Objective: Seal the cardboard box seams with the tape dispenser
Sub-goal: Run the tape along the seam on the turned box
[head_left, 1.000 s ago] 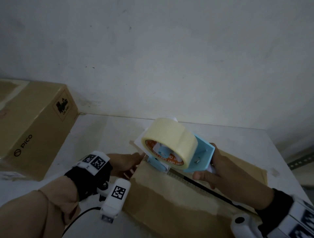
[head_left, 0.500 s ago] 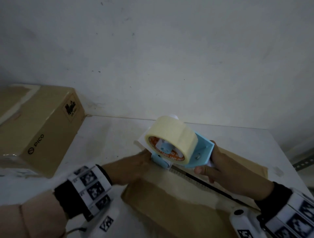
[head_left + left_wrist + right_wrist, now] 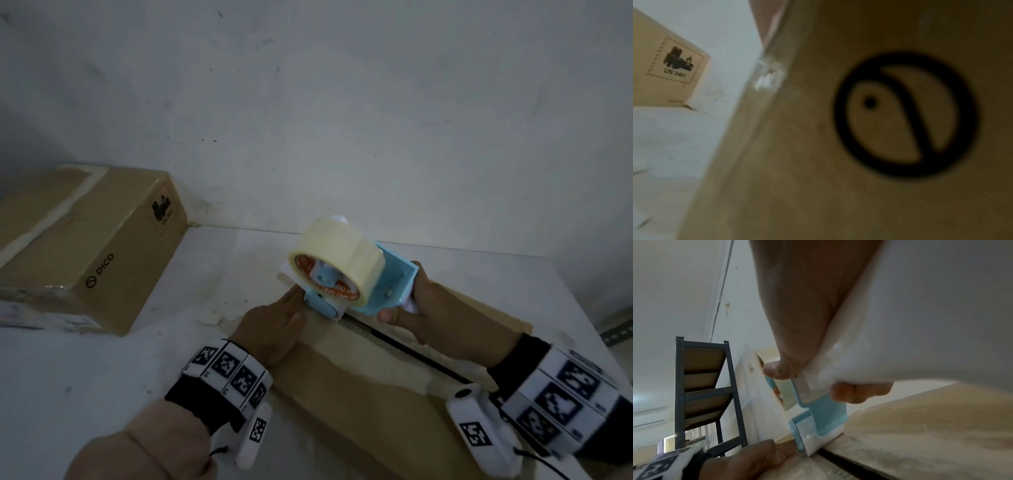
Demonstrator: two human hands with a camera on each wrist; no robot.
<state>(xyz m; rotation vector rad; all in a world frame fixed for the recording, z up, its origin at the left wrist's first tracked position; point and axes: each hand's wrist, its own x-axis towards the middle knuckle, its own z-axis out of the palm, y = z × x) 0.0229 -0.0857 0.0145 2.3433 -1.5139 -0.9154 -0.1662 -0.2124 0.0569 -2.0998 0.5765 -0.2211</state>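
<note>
A light blue tape dispenser (image 3: 394,279) with a cream tape roll (image 3: 339,253) stands nose-down on the far left end of a flat cardboard box (image 3: 342,394). A dark open seam (image 3: 411,354) runs along the box top toward me. My right hand (image 3: 435,315) grips the dispenser's white handle (image 3: 920,321), and the blue nose (image 3: 824,417) touches the box at the seam's end. My left hand (image 3: 274,325) lies flat on the box top, fingers straight, fingertips right beside the nose. The left wrist view shows only the box side with a round black logo (image 3: 904,113).
A larger closed cardboard box (image 3: 85,246) with a UN 3481 label (image 3: 674,63) sits at the back left against the wall. A small white scrap (image 3: 209,317) lies on the white table (image 3: 85,370). A dark metal shelf rack (image 3: 701,386) stands beyond the table.
My left hand has come up from beside the box's left edge onto the box top at the dispenser's nose. The dispenser and my right hand have barely moved.
</note>
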